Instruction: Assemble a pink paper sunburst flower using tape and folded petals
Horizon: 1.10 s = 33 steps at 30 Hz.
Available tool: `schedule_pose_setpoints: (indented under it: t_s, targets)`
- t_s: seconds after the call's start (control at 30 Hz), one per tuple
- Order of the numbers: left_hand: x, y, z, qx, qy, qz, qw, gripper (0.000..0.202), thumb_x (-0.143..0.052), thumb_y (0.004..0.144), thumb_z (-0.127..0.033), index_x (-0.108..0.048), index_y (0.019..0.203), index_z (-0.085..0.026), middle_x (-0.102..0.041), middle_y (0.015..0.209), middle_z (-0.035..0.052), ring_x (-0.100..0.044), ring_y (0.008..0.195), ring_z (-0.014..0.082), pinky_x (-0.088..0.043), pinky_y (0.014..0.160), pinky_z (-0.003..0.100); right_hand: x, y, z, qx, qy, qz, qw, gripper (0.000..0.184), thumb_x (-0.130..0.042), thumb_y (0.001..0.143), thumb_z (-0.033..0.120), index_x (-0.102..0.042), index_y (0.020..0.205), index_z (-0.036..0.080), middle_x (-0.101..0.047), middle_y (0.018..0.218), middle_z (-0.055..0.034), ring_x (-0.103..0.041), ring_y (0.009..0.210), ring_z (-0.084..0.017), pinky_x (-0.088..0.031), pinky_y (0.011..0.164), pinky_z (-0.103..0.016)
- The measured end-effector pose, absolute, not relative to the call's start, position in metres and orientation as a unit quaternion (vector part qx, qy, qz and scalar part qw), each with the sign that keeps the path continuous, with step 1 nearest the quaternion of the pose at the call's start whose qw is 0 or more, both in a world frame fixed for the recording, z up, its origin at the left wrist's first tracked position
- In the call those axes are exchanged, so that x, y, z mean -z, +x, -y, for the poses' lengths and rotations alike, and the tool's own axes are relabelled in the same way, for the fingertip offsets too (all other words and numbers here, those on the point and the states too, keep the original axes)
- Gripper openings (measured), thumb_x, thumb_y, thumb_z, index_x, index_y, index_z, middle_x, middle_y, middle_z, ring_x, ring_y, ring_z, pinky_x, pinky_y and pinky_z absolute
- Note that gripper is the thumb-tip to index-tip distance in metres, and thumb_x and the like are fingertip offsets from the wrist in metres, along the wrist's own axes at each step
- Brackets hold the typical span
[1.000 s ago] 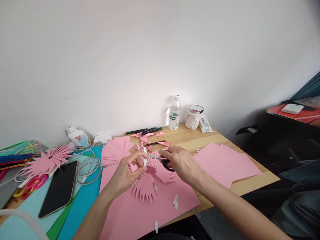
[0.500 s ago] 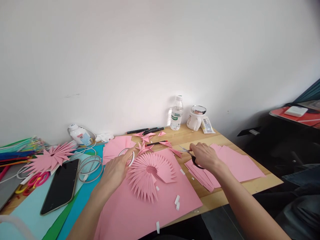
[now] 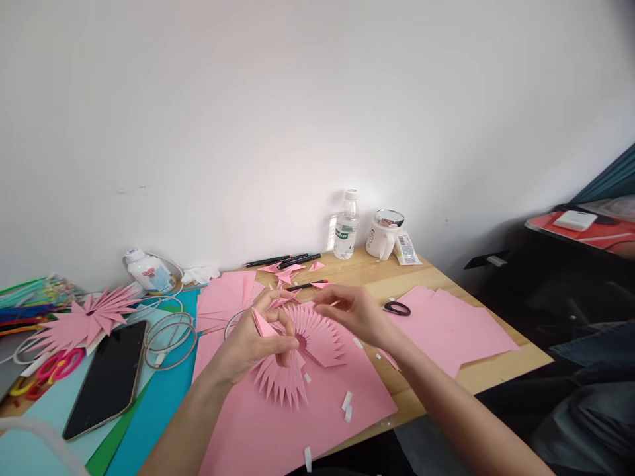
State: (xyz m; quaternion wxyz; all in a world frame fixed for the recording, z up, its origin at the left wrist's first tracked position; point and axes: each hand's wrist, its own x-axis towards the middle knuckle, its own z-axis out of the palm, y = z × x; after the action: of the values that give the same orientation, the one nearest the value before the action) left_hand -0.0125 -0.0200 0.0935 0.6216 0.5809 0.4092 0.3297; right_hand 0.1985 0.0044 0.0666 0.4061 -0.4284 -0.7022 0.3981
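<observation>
A pleated pink paper fan [image 3: 302, 350] with pointed tips lies on a large pink sheet [image 3: 278, 423]. My left hand [image 3: 258, 340] hovers over the fan's left part, fingers pinched on a small folded pink paper piece [image 3: 260, 324]. My right hand [image 3: 350, 311] is just right of it above the fan, fingers curled toward the left hand, perhaps pinching a tiny white strip. Black-handled scissors [image 3: 395, 308] lie on the stacked pink sheets [image 3: 446, 327] to the right, apart from both hands. A white tape ring [image 3: 231, 324] lies partly hidden behind my left hand.
On the left lie a black phone [image 3: 106, 377], coiled white cables [image 3: 169, 334], a finished pink paper star [image 3: 86, 317], pink scissors [image 3: 54, 367] and coloured sheets. Markers [image 3: 285, 260], a water bottle [image 3: 346, 226] and a white mug [image 3: 384, 235] stand by the wall. Small white scraps [image 3: 346, 403] dot the sheet.
My right hand set the scissors down on the right-hand pink sheets and came back over the fan. My left hand left the tape ring and now pinches a folded pink piece.
</observation>
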Motion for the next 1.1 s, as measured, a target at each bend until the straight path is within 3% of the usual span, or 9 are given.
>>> schedule_pose_setpoints:
  t_s: [0.1,0.23,0.57,0.67,0.83,1.0,1.1]
  targets:
    - [-0.089,-0.005,0.021,-0.333,0.559,-0.376,0.659,0.058,-0.068,0.067,-0.010,-0.045,0.118,-0.024,-0.056,0.064,-0.0064,-0.053,0.042,0.0095,-0.044,0.047,0.024,-0.060,0.172,-0.003,-0.492,-0.352,0.639,0.475,0.018,-0.067,0.075,0.034,-0.063,0.082,0.018,-0.067,0.088,-0.0043,-0.064,0.080,-0.017,-0.053,0.069,-0.029]
    - [-0.083,-0.005,0.021,-0.346,0.541,-0.352,0.681,0.056,-0.069,0.070,-0.013,-0.046,0.120,-0.022,-0.056,0.065,-0.0053,-0.054,0.042,0.0091,-0.043,0.046,0.023,-0.053,0.161,-0.007,-0.509,-0.362,0.585,0.518,0.024,-0.073,0.068,0.031,-0.061,0.082,0.017,-0.067,0.086,-0.0040,-0.064,0.080,-0.016,-0.054,0.069,-0.030]
    - [-0.075,-0.006,0.016,-0.376,0.493,-0.363,0.696,0.065,-0.075,0.067,-0.020,-0.046,0.126,-0.023,-0.056,0.062,-0.0050,-0.048,0.042,0.0066,-0.034,0.042,0.018,-0.047,0.161,-0.022,-0.514,-0.356,0.604,0.494,0.024,-0.067,0.073,0.039,-0.060,0.066,0.017,-0.059,0.075,-0.0009,-0.055,0.066,-0.011,-0.053,0.058,-0.026]
    - [-0.072,-0.005,0.010,-0.430,0.449,-0.389,0.680,0.055,-0.078,0.066,-0.021,-0.054,0.116,-0.021,-0.055,0.062,-0.0053,-0.045,0.046,0.0046,-0.032,0.044,0.017,-0.046,0.163,-0.028,-0.503,-0.380,0.613,0.476,0.025,-0.067,0.072,0.039,-0.059,0.064,0.017,-0.057,0.073,-0.0014,-0.054,0.065,-0.012,-0.051,0.056,-0.025]
    - [-0.072,-0.004,-0.001,-0.513,0.356,-0.387,0.678,0.027,-0.074,0.070,-0.035,-0.063,0.085,-0.016,-0.062,0.077,0.0016,-0.060,0.068,0.0133,-0.048,0.065,0.026,-0.038,0.162,-0.035,-0.543,-0.366,0.588,0.475,0.024,-0.068,0.072,0.039,-0.060,0.072,0.017,-0.057,0.070,-0.0005,-0.056,0.066,-0.012,-0.051,0.061,-0.027]
    - [-0.072,0.000,-0.006,-0.523,0.312,-0.346,0.713,0.026,-0.070,0.074,-0.030,-0.056,0.058,-0.014,-0.065,0.081,0.0065,-0.064,0.086,0.0240,-0.051,0.080,0.040,-0.027,0.154,-0.031,-0.526,-0.347,0.607,0.485,0.022,-0.064,0.077,0.040,-0.062,0.076,0.018,-0.062,0.087,-0.0047,-0.061,0.082,-0.017,-0.052,0.070,-0.031]
    - [-0.068,0.000,-0.008,-0.518,0.299,-0.340,0.726,0.025,-0.070,0.075,-0.026,-0.056,0.057,-0.014,-0.065,0.078,0.0052,-0.064,0.087,0.0243,-0.050,0.085,0.044,-0.025,0.152,-0.027,-0.497,-0.356,0.626,0.485,0.022,-0.062,0.079,0.040,-0.063,0.073,0.019,-0.063,0.096,-0.0070,-0.060,0.095,-0.020,-0.051,0.076,-0.032]
